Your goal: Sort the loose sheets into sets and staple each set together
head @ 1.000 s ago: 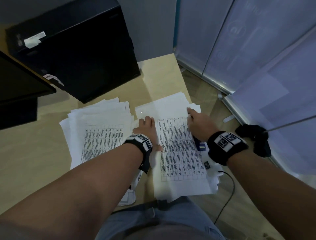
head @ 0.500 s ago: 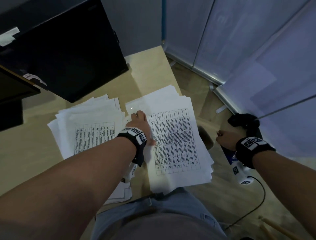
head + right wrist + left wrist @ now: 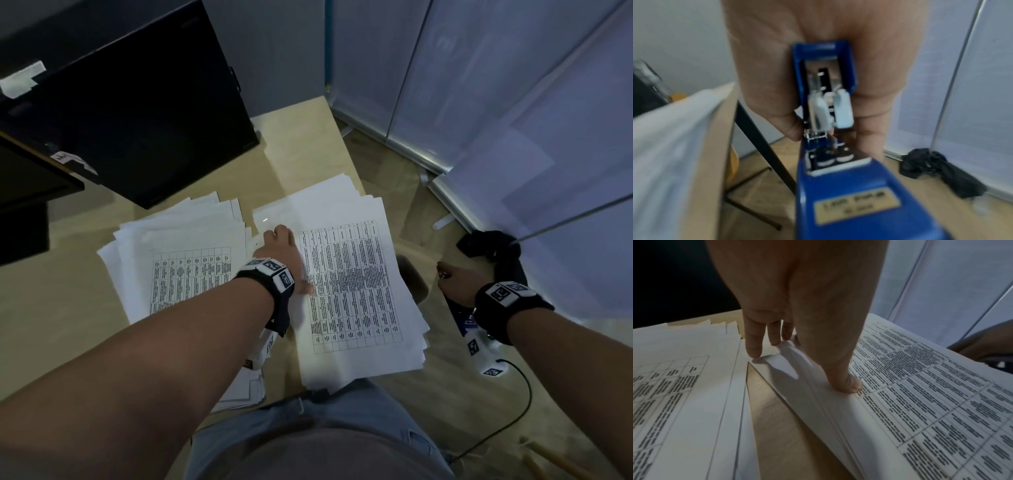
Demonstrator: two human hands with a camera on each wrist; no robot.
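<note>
Two piles of printed table sheets lie on the wooden table: a left stack [image 3: 178, 267] [image 3: 674, 394] and a right stack [image 3: 352, 284] [image 3: 931, 402]. My left hand [image 3: 281, 250] [image 3: 797, 363] holds the right stack's left edge. Its thumb [image 3: 846, 382] presses on the top sheet while the fingers [image 3: 754, 345] tuck in at the edge, which is lifted off the table. My right hand [image 3: 455, 281] [image 3: 832, 133] is off the table's right side, above the floor. It grips a blue stapler [image 3: 459, 318] [image 3: 838, 186].
A black case [image 3: 137, 102] and a dark monitor [image 3: 27, 192] stand at the back left. More sheets [image 3: 250, 383] lie under my left forearm near the table's [image 3: 308, 137] front edge. On the floor are a black cloth [image 3: 493, 250] [image 3: 937, 170] and a cable [image 3: 513, 411], with frosted panels [image 3: 513, 102] behind.
My right hand left the right stack's top right corner and swung right, off the table, carrying the stapler. The left hand stayed at the stack's left edge.
</note>
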